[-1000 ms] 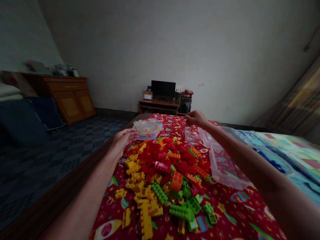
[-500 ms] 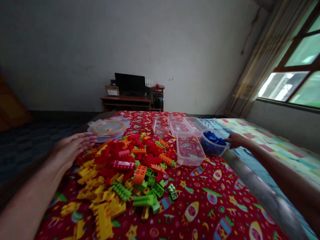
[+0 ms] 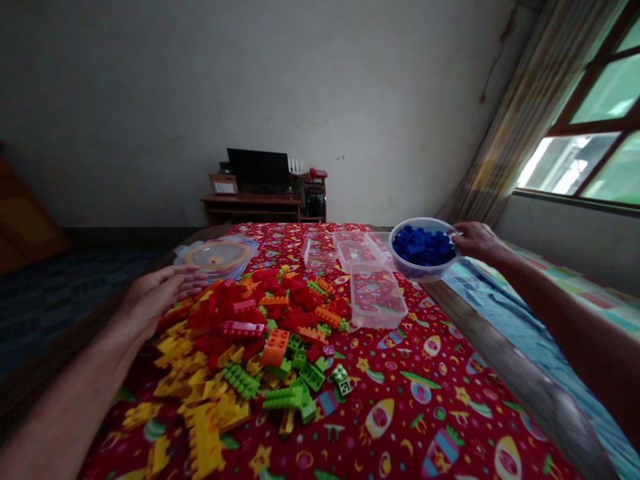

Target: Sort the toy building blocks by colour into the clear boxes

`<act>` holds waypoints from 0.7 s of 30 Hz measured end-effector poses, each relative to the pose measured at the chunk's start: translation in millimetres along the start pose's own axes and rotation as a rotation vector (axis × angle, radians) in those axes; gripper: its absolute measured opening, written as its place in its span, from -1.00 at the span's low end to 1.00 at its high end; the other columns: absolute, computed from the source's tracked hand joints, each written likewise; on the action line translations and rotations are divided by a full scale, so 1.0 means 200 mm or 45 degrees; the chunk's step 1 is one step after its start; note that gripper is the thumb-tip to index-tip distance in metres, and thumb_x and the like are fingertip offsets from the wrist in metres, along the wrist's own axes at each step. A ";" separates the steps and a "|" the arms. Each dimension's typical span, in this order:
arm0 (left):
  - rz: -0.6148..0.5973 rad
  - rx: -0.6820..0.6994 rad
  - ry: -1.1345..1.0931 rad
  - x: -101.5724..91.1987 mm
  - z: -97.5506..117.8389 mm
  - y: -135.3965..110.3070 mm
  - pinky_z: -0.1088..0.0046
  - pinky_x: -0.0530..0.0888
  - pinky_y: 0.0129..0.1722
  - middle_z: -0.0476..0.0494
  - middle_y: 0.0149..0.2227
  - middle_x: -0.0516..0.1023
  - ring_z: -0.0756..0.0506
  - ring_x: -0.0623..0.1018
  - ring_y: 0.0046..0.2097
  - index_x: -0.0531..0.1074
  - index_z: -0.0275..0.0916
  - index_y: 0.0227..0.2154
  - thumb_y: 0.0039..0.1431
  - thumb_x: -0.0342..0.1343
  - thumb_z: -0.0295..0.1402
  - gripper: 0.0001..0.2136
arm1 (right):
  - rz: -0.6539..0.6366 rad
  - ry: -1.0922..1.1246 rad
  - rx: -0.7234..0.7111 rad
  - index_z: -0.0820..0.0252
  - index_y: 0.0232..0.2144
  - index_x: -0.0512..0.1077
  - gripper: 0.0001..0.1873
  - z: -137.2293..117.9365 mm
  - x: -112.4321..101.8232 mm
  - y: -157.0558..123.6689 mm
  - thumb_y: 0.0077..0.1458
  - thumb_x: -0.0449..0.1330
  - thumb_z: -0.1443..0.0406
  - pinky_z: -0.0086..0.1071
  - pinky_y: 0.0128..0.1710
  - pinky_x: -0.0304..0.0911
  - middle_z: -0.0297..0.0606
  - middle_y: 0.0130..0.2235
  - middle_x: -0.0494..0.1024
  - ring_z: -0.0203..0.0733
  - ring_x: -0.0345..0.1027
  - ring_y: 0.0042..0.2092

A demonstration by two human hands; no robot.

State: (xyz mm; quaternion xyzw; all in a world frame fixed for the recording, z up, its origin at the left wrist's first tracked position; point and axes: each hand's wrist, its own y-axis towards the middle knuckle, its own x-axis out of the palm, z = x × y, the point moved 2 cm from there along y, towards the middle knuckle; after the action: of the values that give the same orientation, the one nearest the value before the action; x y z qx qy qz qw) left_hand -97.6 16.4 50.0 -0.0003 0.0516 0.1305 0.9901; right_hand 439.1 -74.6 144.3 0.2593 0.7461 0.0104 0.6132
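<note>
My right hand (image 3: pixel 473 240) grips the rim of a clear round bowl (image 3: pixel 423 267) filled with blue bricks (image 3: pixel 423 244) and holds it in the air above the table's right edge. My left hand (image 3: pixel 163 293) lies flat with fingers stretched out against the left side of a big heap of red, yellow, orange and green bricks (image 3: pixel 250 347). The heap rests on a table with a red patterned cloth (image 3: pixel 425 413).
Three clear rectangular tubs (image 3: pixel 376 297) stand beyond the heap, near the bowl. A stack of clear lids with an orange ring (image 3: pixel 217 255) lies at the far left. A bed with a blue patterned cover (image 3: pixel 530 333) runs along the right. A desk with a monitor (image 3: pixel 260 190) stands at the wall.
The view swung right. My right hand left the clear tubs, took hold of the bowl of blue bricks by the table's edge and lifted it. My left hand stayed by the heap.
</note>
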 end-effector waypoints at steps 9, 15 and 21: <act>-0.153 0.735 0.536 0.17 -0.01 -0.06 0.25 0.38 0.09 -0.18 -0.18 0.59 -0.18 0.52 -0.04 0.47 -0.27 -0.25 0.16 -0.06 -0.35 -0.77 | -0.001 -0.182 -0.736 0.47 -0.05 0.44 -0.64 -0.71 0.14 0.00 0.12 0.03 0.46 -0.44 -0.28 0.09 0.03 -0.22 0.54 -0.24 0.29 -0.27; -0.251 1.039 0.820 0.27 -0.04 -0.13 0.17 0.16 0.26 -0.24 0.08 0.45 -0.20 0.34 0.19 0.37 -0.25 0.02 0.24 -0.19 -0.23 -0.60 | -0.075 -0.287 -0.967 0.37 -0.14 0.44 -0.68 -1.15 0.29 -0.13 0.17 -0.07 0.46 -0.43 -0.42 0.04 0.00 -0.26 0.55 -0.23 0.35 -0.35; -0.170 1.326 0.859 0.32 -0.09 -0.16 0.06 0.12 0.27 -0.31 0.19 0.28 -0.22 0.19 0.27 0.27 -0.29 0.11 0.27 -0.18 -0.27 -0.59 | -0.044 -0.447 -1.108 0.41 -0.09 0.38 -0.64 -1.39 0.30 -0.26 0.23 -0.15 0.47 -0.36 -0.37 0.10 0.08 -0.24 0.53 -0.11 0.42 -0.28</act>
State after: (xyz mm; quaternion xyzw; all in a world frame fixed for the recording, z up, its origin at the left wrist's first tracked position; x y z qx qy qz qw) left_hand -29.7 2.1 24.4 0.4379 0.4182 0.0186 0.7956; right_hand 156.7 -12.4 141.2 -0.0365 0.5615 0.2681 0.7820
